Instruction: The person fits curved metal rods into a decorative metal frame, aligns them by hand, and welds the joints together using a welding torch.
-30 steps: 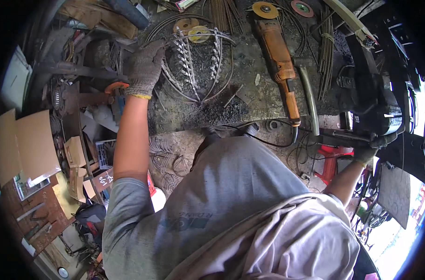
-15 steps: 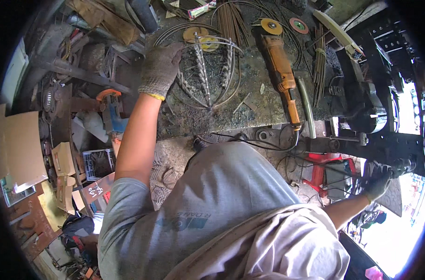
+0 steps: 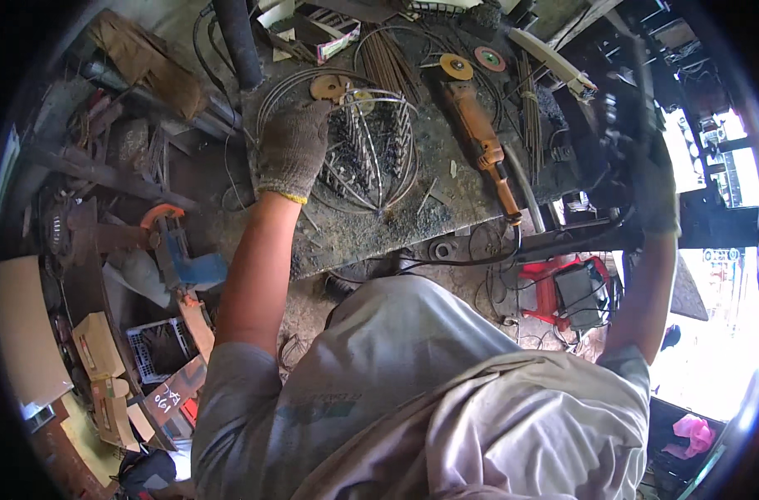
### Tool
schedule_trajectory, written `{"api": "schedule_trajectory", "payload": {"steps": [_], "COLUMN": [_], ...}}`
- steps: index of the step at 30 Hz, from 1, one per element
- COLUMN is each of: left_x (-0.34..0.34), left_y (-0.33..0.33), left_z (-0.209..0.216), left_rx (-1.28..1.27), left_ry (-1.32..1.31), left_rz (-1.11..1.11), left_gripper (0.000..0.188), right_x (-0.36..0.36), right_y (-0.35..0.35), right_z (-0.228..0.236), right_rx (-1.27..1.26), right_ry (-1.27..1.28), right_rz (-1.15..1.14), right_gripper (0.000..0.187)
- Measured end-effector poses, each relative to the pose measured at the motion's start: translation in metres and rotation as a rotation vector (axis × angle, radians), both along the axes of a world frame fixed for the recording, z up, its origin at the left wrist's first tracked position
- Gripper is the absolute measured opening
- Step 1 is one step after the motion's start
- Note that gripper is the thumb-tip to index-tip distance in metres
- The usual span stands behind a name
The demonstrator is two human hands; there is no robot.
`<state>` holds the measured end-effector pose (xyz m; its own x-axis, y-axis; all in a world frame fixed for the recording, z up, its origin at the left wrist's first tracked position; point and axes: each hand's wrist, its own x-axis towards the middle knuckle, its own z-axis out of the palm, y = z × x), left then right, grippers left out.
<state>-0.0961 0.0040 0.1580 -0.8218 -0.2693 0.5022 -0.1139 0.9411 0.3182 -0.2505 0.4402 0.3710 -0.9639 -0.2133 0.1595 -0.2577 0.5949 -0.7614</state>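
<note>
My left hand, in a grey knit glove with a yellow cuff, is closed on the left side of a rounded metal rod frame standing on the workbench. Curved rods form its outline, and twisted, ridged bars rise inside it. Out at the far right, away from the frame, is my gloved right hand. Motion blur and the dark machinery behind it hide its fingers and anything in them. An orange angle grinder with a yellow disc lies on the bench to the right of the frame.
Thin rods and a tied rod bundle lie on the dirty workbench. A metal tube rests by the grinder. Black cables hang along the front edge. A red stool stands below right; a blue-and-orange tool is left.
My right hand has swung up and forward from the lower right to beside the dark machinery. My left hand keeps its hold on the rod frame. The whole view has shifted slightly.
</note>
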Motion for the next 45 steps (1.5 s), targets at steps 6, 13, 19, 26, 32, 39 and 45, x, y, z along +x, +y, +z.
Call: {"api": "schedule_trajectory", "payload": {"steps": [6,13,19,26,32,39,45], "left_x": [-0.005,-0.002,0.001,0.0,-0.004,-0.003,-0.001], "left_y": [0.006,0.001,-0.001,0.006,0.007,0.002,-0.004], "left_z": [0.003,-0.005,-0.016,-0.016,-0.012,-0.017,-0.037], "left_rx": [0.098,-0.076,-0.27,-0.336,-0.348,-0.363,-0.33], "left_ry": [-0.003,0.006,0.033,-0.103,-0.104,-0.079,0.022], "left_rz": [0.016,0.013,0.029,0.147,0.15,0.106,0.137], "left_gripper": [0.019,0.022,0.021,0.026,0.024,0.024,0.021], "right_x": [-0.061,-0.095,-0.109,-0.141,-0.149,-0.129,-0.119], "right_y": [-0.055,-0.09,-0.103,-0.109,-0.11,-0.119,-0.131], "right_z": [-0.01,-0.037,-0.056,-0.095,-0.109,-0.105,-0.102], "right_rx": [0.351,0.568,0.763,0.789,0.741,0.689,0.695], "right_ry": [0.215,0.329,0.537,0.621,0.67,0.592,0.421], "right_rz": [0.152,0.384,0.496,0.495,0.554,0.517,0.395], "right_gripper": [0.069,0.069,0.073,0.069,0.068,0.067,0.069]}}
